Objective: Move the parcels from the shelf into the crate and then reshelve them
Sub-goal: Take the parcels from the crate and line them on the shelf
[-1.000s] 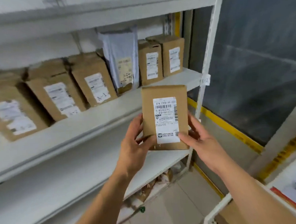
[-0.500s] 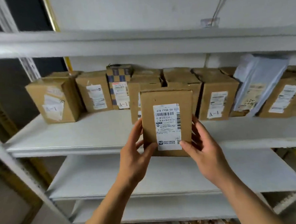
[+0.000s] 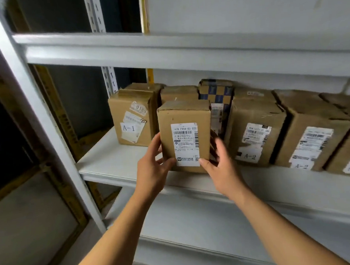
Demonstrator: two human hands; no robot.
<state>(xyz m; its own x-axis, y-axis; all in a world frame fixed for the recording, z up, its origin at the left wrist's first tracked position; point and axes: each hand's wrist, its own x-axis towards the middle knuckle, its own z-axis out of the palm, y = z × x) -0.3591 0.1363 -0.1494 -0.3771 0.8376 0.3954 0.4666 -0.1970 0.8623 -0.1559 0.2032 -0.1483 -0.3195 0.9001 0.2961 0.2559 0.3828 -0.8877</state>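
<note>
A brown cardboard parcel with a white barcode label stands upright at the front edge of the white shelf. My left hand grips its lower left side with the thumb on the front. My right hand grips its lower right side, thumb on the label. The parcel sits between a box marked A-1 on the left and a box marked A-2 on the right. Whether its base touches the shelf is hidden by my hands. The crate is out of view.
Behind the held parcel stand another brown box and a blue-and-tan checkered box. More labelled boxes run to the right. A white upright post is at the left. The lower shelf lies below my arms.
The view swung left along the shelf. Both hands carried the parcel forward to the shelf's left part, in the gap between the A-1 and A-2 boxes.
</note>
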